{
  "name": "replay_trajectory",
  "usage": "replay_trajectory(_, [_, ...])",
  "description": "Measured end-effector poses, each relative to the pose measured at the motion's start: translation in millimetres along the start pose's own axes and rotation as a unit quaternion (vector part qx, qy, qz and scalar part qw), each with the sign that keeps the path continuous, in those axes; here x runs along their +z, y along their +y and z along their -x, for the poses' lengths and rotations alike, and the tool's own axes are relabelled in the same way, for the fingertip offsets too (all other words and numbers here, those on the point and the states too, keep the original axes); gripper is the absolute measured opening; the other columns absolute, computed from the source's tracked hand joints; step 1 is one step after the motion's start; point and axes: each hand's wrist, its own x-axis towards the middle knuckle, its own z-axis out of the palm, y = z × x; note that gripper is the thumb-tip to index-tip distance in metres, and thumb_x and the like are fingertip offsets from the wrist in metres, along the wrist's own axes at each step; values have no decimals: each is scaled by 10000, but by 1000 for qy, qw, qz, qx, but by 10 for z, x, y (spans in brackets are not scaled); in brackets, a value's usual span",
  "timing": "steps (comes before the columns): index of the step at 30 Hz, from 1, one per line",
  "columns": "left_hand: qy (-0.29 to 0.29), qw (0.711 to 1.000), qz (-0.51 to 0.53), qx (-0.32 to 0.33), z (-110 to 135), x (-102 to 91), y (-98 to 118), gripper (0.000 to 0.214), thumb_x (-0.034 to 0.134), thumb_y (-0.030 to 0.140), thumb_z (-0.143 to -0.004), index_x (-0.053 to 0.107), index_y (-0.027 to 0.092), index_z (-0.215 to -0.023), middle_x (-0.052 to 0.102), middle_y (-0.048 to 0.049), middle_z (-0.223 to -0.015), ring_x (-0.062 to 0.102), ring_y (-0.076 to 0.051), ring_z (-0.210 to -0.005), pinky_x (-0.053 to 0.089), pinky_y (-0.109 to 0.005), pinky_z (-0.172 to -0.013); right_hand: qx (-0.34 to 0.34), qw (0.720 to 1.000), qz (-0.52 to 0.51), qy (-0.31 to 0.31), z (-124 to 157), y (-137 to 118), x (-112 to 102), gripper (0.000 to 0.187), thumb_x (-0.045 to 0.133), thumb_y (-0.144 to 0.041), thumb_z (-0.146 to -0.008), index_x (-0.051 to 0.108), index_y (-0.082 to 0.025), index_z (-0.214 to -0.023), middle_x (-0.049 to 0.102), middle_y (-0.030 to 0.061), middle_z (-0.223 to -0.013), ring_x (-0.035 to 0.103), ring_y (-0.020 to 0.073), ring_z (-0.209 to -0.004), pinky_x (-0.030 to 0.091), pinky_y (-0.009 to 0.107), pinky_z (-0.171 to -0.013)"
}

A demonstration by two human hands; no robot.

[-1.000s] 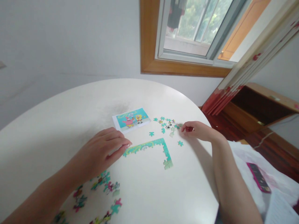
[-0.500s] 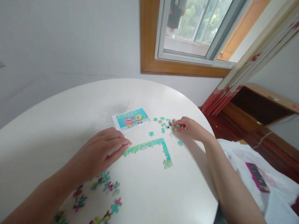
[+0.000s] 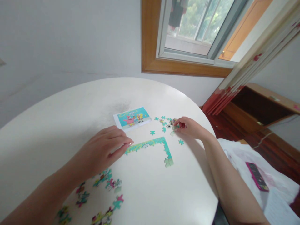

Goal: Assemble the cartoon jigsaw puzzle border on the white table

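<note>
My left hand [image 3: 105, 150] lies flat on the round white table [image 3: 70, 106], its fingertips touching the left end of a joined teal puzzle border [image 3: 154, 147] shaped like a corner. My right hand [image 3: 188, 126] reaches to a small heap of loose teal pieces [image 3: 167, 122], fingers pinched together at a piece there. A picture card with cartoon figures [image 3: 132, 118] lies behind the border. Two single teal pieces [image 3: 152, 132] [image 3: 180, 142] lie near the border.
More loose colourful pieces [image 3: 103, 197] are scattered near the table's front edge by my left forearm. A pink phone [image 3: 257, 176] rests on white cloth at the lower right. A window, a curtain and a wooden cabinet stand behind the table.
My right hand has slid left from the right side of the heap into the loose pieces. My left hand has stayed on the border's end.
</note>
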Motion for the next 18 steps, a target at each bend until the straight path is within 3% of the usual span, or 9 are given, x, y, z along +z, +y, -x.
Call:
replay_trajectory(10, [-11,1000,6,2,-11,-21,22,208,499,288,-992,682,202,-949,682,-21,-885,603,-188,-869,450,-317,-820,23,999,-36,12,7,-83,4,140,619,-119,-709,681,-171,-822,567,5,-806,519,132,-693,409,253,-669])
replay_trajectory(15, [-5,1000,5,3,-17,-15,19,204,501,284,-992,681,198,-950,683,-22,-885,604,-188,-875,444,-316,-845,2,999,-31,24,58,-10,-77,257,623,-155,-746,724,-182,-980,599,29,-864,550,148,-729,439,272,-711])
replay_trajectory(18, [-5,1000,8,1,-15,-6,10,206,496,288,-992,680,203,-957,685,-21,-885,609,-188,-871,449,-313,-837,22,998,-15,60,99,116,-172,254,583,-165,-790,736,-178,-992,626,42,-866,563,156,-748,444,282,-732])
